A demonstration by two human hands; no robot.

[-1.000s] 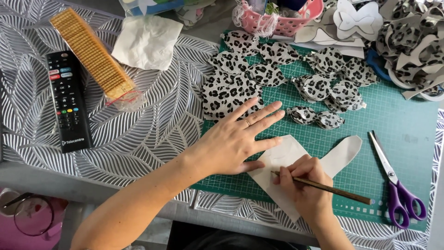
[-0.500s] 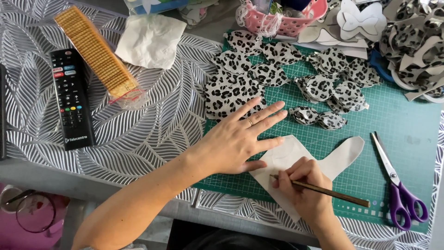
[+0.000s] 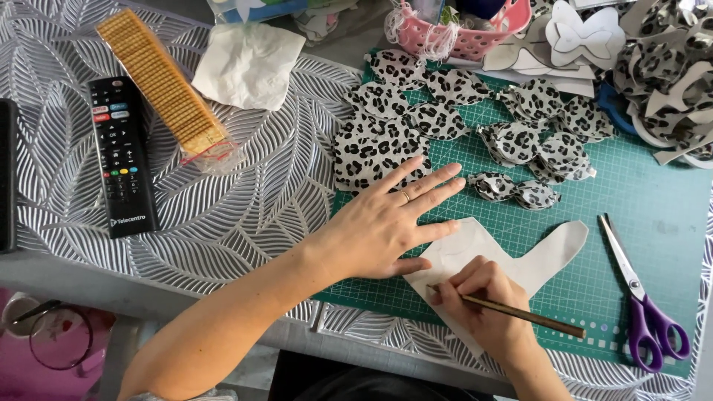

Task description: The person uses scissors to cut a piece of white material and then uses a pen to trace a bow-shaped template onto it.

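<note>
My left hand (image 3: 386, 219) lies flat with fingers spread, pressing the left part of a pale bow-shaped piece of material (image 3: 546, 256) onto a green cutting mat (image 3: 653, 193). My right hand (image 3: 483, 304) grips a brown pencil (image 3: 527, 317) whose tip touches the lower left edge of that piece. Several leopard-print cut shapes (image 3: 371, 145) lie on the mat just beyond my left fingers.
Purple-handled scissors (image 3: 642, 297) lie at the mat's right. A black remote (image 3: 119, 156), a pack of crackers (image 3: 163, 93) and a white tissue (image 3: 249, 63) rest on the leaf-patterned cloth at left. A pink basket (image 3: 475, 33) and white templates (image 3: 579, 33) stand at the back.
My right hand and the pencil have shifted slightly left and down along the edge of the pale piece. My left hand stays pressed flat in place.
</note>
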